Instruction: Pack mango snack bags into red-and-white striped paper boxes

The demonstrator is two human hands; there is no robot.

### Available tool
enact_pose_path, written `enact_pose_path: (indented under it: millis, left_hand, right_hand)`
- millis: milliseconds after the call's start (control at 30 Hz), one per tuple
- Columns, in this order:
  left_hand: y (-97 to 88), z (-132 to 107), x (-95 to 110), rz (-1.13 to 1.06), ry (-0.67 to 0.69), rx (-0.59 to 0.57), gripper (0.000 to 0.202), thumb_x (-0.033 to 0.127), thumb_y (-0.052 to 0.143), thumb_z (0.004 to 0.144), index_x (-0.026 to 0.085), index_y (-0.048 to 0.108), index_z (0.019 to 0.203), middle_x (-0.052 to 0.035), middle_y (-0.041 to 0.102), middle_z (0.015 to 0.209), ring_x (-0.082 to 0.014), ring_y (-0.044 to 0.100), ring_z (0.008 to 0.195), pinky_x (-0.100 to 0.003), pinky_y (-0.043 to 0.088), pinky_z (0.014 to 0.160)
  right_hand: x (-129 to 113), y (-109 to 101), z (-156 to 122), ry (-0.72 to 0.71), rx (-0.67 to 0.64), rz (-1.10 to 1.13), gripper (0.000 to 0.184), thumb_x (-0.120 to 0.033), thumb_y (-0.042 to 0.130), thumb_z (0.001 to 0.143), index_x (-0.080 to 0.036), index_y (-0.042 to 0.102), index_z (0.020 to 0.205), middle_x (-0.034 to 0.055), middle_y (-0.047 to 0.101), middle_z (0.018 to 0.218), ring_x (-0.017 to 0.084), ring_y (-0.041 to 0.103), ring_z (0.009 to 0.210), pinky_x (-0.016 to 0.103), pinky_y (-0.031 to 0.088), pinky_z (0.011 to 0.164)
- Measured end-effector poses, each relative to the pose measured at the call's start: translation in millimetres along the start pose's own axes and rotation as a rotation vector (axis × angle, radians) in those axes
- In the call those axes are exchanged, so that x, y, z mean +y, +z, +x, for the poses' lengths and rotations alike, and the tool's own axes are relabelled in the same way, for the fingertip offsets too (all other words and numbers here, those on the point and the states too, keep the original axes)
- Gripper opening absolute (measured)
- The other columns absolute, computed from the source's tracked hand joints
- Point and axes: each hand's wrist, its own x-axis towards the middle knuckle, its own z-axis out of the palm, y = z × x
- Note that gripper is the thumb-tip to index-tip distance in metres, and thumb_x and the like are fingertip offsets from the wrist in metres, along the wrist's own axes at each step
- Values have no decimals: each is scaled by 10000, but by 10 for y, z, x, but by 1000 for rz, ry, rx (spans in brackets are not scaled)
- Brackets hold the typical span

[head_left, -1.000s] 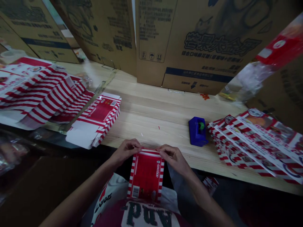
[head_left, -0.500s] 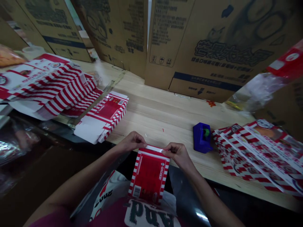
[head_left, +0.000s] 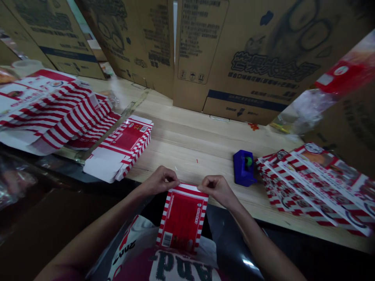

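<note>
A flat red-and-white striped carton [head_left: 182,218] stands against my lap at the near edge of the wooden table [head_left: 199,140]. My left hand [head_left: 159,180] pinches its top left corner, fingers closed. My right hand [head_left: 215,188] pinches the top right corner the same way. The carton's red face with a barcode faces up toward me.
A small stack of folded striped cartons [head_left: 121,146] lies to the left, a bigger heap [head_left: 55,109] beyond it. Flat printed carton blanks [head_left: 316,183] fan out on the right beside a blue tape dispenser [head_left: 243,168]. Large cardboard boxes [head_left: 249,54] wall the table's back.
Both hands stay pinched on the carton's top edge. The view shifted slightly; the carton's top edge sits a little closer to the table edge than one second ago.
</note>
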Motion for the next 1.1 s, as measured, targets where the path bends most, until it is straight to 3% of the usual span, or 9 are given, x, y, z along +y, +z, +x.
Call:
enact_pose_path:
  millis: [133,267,400,533,700,800,867,967,1100]
  left_hand:
    - [-48,120,-46,19,-20,-56,246,262,602,805,107,684,632,1,603,544,-92,511,509,-172,358,500]
    - [-25,43,-3,-13,30,-24,284,278,556,870,114,679,673,-20,636,620,-110,559,580,-189,410,563]
    - [95,-143,-20,20,125,113,150,267,631,857,134,699,848,-69,710,815,-155,651,748,-234,482,701]
    - [296,-204,-88,29,173,244,115,207,595,874,158,696,852,-74,710,829,-163,660,782,-252,491,729]
    - [495,-112,-47,-213,-69,253,129,296,671,810,183,706,860,-33,624,789,-165,602,727,-251,473,650]
    - [546,-36,-84,-368,-176,239,141,336,707,769,195,703,777,-30,634,836,-180,608,783,-265,480,707]
    - [561,0,-121,-399,-202,219,149,342,732,740,198,697,728,-40,666,887,-203,619,861,-284,477,786]
    - [567,20,-131,-397,-230,182,146,350,731,743,206,707,746,-41,686,903,-209,622,872,-283,472,798]
    - [558,16,-73,-359,-220,162,168,371,709,764,203,709,757,-35,678,858,-203,615,830,-270,469,763]
  right_hand:
    - [32,-24,63,-29,57,-35,310,-390,733,685,-154,589,545,11,602,547,115,510,500,235,404,502]
    - [55,35,-81,-131,139,-68,281,-369,690,768,-160,613,596,35,645,624,150,588,579,255,459,561]
    - [192,135,-274,-316,226,-83,109,-289,699,795,-187,685,832,75,715,916,208,669,856,302,514,753]
    - [378,284,-364,-315,378,-92,63,-234,630,842,-207,682,818,71,716,938,210,666,897,332,503,822]
    - [407,391,-437,-231,450,-13,76,-301,611,838,-259,672,821,35,711,911,223,661,893,338,508,829]
    - [466,180,-495,-237,538,-28,159,-329,629,820,-277,668,965,52,679,1109,237,624,1041,342,492,885]
    - [561,-119,-546,-206,818,-46,238,-359,606,826,-237,640,1028,97,621,1202,240,591,1083,341,487,863]
    - [740,-675,-549,-91,1219,-63,332,-439,557,815,-176,601,1013,117,611,1081,217,581,963,304,478,757]
    - [877,-1179,-360,9,1118,-34,353,-507,559,740,-169,624,819,41,607,771,181,541,731,267,438,626]
